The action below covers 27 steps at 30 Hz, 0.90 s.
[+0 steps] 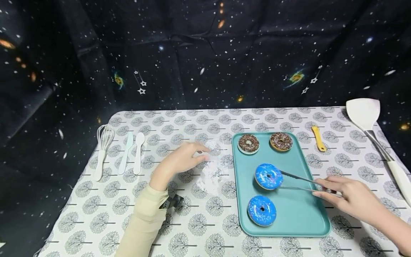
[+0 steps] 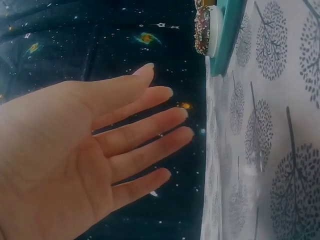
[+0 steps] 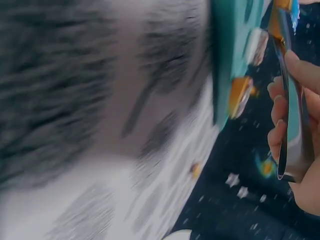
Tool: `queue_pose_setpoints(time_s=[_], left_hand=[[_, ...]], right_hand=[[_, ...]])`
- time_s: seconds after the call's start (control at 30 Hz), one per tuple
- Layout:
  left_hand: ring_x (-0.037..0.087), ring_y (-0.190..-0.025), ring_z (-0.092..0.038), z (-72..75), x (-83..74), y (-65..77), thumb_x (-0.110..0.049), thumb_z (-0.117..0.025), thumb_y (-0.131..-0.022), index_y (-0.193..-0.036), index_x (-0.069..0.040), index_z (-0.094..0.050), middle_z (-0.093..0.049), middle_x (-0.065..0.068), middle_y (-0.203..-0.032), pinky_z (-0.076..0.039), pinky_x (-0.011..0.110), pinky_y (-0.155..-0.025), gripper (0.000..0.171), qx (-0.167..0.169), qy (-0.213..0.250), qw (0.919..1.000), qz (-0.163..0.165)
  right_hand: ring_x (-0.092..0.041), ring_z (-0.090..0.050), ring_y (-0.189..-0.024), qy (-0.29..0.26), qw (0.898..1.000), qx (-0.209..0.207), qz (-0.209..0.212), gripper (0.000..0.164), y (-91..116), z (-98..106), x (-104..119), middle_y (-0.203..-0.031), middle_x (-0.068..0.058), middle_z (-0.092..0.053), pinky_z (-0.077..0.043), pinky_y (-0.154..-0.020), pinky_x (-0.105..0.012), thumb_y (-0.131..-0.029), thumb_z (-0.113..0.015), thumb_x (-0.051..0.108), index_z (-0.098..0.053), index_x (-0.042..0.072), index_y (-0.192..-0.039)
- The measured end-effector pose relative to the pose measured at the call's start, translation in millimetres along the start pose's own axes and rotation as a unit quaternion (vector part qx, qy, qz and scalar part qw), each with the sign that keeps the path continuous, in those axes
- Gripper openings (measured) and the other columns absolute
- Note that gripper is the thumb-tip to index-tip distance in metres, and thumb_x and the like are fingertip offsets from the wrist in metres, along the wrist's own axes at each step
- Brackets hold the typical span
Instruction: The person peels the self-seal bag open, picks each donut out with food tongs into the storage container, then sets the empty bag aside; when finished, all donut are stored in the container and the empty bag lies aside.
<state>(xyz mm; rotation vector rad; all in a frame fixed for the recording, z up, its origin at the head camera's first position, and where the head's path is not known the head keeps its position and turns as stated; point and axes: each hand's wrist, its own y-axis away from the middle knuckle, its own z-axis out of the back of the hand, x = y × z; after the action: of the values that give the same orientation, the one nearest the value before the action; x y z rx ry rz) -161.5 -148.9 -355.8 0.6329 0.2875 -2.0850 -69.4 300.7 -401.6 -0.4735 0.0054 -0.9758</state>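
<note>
My right hand (image 1: 354,198) holds metal tongs (image 1: 298,177) over the right side of the teal tray (image 1: 295,221). The tongs' tips are at the edge of a blue sprinkled donut (image 1: 261,175), which sits slightly tilted above the tray in the head view. Nearer the front lies a second blue donut (image 1: 255,210). Two chocolate donuts with sprinkles, one on the left (image 1: 244,148) and one on the right (image 1: 279,144), rest along the tray's far end. Left of the tray, my left hand (image 2: 100,145) hovers over the cloth with fingers relaxed and nothing in them.
At the table's left lie a white whisk (image 1: 100,160), a pale green knife (image 1: 125,155) and a white spoon (image 1: 138,157). Right of the tray are a small yellow-handled tool (image 1: 318,138) and a large white spatula (image 1: 364,110). A tree-print cloth (image 1: 199,242) covers the table.
</note>
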Motion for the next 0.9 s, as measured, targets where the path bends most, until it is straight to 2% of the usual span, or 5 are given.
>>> queue_pose_setpoints(time_s=[0.17,0.3,0.47,0.73,0.9], left_hand=[[0.026,-0.110,-0.059,-0.5,-0.5,-0.6,-0.021,-0.056,-0.094,-0.124,-0.002,-0.058,-0.060,0.010,-0.126,-0.046,0.038,-0.099,0.036,0.031,0.000,0.9995,-0.009],[0.027,-0.106,-0.060,-0.8,-0.4,-0.1,-0.023,-0.057,-0.094,-0.125,0.000,-0.056,-0.060,0.012,-0.125,-0.048,0.038,-0.095,0.039,0.040,0.006,0.9991,-0.008],[0.026,-0.107,-0.060,-2.1,1.6,-0.1,-0.023,-0.056,-0.094,-0.125,-0.001,-0.056,-0.060,0.011,-0.125,-0.047,0.038,-0.097,0.038,0.035,0.006,0.9993,-0.007],[0.026,-0.106,-0.060,-2.9,5.9,-0.4,-0.024,-0.057,-0.094,-0.125,-0.002,-0.057,-0.060,0.011,-0.125,-0.048,0.040,-0.094,0.039,0.038,0.016,0.9991,0.007],[0.024,-0.107,-0.059,-2.6,9.8,-0.3,-0.025,-0.057,-0.094,-0.128,-0.004,-0.054,-0.057,0.009,-0.129,-0.049,0.039,-0.095,0.041,0.048,0.022,0.9984,0.022]], right_hand=[[0.007,-0.037,-0.060,0.001,0.999,0.022,-0.022,0.036,32,5,-16,-0.077,0.022,-0.053,-0.029,-0.050,-0.008,-0.064,-0.084,0.021,-0.074,0.011,-0.097],[0.009,-0.036,-0.060,-0.012,0.999,0.024,-0.018,0.037,52,9,-27,-0.076,0.024,-0.052,-0.027,-0.050,-0.007,-0.059,-0.085,0.017,-0.075,0.011,-0.094],[0.009,-0.036,-0.059,-0.043,0.999,0.001,-0.007,0.044,72,10,-38,-0.073,0.027,-0.048,-0.026,-0.051,-0.006,-0.050,-0.087,0.009,-0.074,0.013,-0.092],[0.010,-0.035,-0.060,-0.038,0.999,0.006,-0.030,0.043,86,8,-48,-0.076,0.024,-0.053,-0.024,-0.048,-0.007,-0.048,-0.088,0.015,-0.075,0.014,-0.090],[0.009,-0.032,-0.059,-0.031,0.998,0.015,-0.043,0.048,90,8,-51,-0.071,0.026,-0.046,-0.022,-0.047,-0.009,-0.046,-0.089,0.020,-0.073,0.016,-0.091]])
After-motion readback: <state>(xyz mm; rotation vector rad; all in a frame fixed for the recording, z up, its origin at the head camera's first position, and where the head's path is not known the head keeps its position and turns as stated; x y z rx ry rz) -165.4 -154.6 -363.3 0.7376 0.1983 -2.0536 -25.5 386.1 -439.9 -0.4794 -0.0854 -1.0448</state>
